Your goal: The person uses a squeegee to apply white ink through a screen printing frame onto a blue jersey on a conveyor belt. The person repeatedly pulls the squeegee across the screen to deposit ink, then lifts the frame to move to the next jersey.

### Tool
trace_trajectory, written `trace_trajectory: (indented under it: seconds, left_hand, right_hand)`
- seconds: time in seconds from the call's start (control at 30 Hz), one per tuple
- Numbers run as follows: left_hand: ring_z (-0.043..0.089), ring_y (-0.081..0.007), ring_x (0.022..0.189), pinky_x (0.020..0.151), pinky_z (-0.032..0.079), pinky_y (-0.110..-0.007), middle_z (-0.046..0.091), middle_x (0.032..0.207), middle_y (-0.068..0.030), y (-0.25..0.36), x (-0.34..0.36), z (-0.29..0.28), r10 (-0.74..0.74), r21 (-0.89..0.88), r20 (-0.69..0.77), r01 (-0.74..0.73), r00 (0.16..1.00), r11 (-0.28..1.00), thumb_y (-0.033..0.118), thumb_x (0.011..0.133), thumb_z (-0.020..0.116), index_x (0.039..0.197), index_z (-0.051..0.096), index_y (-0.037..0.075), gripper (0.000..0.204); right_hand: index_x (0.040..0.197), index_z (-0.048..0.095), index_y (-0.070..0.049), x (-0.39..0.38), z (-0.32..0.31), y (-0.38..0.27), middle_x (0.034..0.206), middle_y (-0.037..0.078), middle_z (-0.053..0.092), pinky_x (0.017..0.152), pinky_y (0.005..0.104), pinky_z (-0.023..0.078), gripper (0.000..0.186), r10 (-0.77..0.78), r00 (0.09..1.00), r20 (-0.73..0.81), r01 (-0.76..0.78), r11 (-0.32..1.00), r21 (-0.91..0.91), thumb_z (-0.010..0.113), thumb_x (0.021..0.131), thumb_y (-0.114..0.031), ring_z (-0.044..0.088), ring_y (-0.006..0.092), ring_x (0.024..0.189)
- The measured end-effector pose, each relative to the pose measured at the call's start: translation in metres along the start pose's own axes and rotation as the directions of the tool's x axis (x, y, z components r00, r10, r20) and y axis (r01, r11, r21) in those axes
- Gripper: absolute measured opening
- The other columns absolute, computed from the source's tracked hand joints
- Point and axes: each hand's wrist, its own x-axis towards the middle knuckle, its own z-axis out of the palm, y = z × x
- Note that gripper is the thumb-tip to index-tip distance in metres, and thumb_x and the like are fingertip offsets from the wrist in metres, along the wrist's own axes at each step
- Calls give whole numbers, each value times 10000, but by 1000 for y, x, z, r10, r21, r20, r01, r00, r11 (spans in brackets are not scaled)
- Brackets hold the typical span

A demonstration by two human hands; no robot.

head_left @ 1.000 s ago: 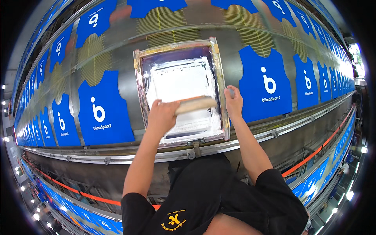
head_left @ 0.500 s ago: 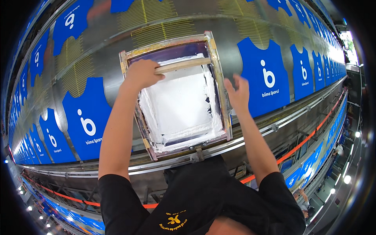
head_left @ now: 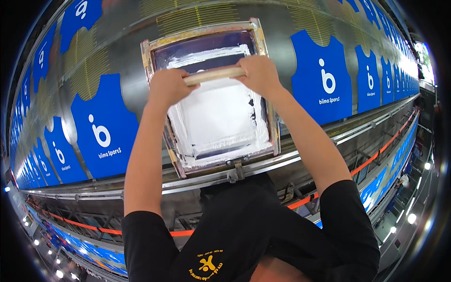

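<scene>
A screen-printing frame (head_left: pixel 146 55) with worn, taped edges lies on the long table before me. White ink (head_left: pixel 216 120) covers much of its mesh, and a dark strip of mesh shows near the far end. Across the frame's far part stands a squeegee (head_left: pixel 214 74) with a pale wooden handle. My left hand (head_left: pixel 170 88) is closed round the handle's left end. Round its right end my right hand (head_left: pixel 260 75) is closed too. The squeegee's blade is hidden beneath the handle and my hands.
Blue sleeveless shirt pieces with white prints, such as one to the right (head_left: pixel 322 77) and one to the left (head_left: pixel 104 127), lie in rows on the metal table. A metal rail (head_left: pixel 197 184) runs along the near edge; an orange strip (head_left: pixel 300 202) lies beyond it.
My right hand has moved from beside the frame's right edge onto the squeegee handle and taken hold. The squeegee has shifted a little nearer within the frame, exposing dark mesh behind it.
</scene>
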Motion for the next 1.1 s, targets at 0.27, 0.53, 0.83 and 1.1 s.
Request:
trace_trajectory:
  seconds: [0.27,0.53,0.83,1.1]
  left_hand:
    - [742,-303,785,781,512,-465,768,820,-89,48,-169,87,108,-62,-134,-117,985,991,315,744,836,1032,811,133,341]
    - [753,-346,813,797,574,-480,785,850,-133,49,-177,59,133,-63,34,-131,991,989,479,773,888,1083,836,139,463]
    - [757,-334,846,786,593,-466,780,842,-103,10,9,-35,32,96,81,-39,996,995,593,877,784,1040,851,251,385]
    - [761,-334,883,829,602,-439,803,902,-101,-2,37,-15,-1,-6,-45,1,999,1000,538,802,846,1067,862,205,425]
  right_hand:
    - [942,685,-89,-186,30,-51,889,57,655,834,425,480,351,-131,979,-155,144,987,75,851,639,-146,650,274,875]
    - [856,685,-115,-187,3,-58,839,45,681,826,413,483,284,-140,990,-12,140,980,139,893,714,-248,679,271,842]
    - [900,758,-105,11,-27,-1,834,58,721,790,442,504,311,-62,991,-120,55,997,-59,897,778,-354,700,287,856]
    - [879,770,-77,32,-4,13,854,87,730,778,475,523,326,-13,988,-153,19,999,40,879,805,-375,693,345,827]
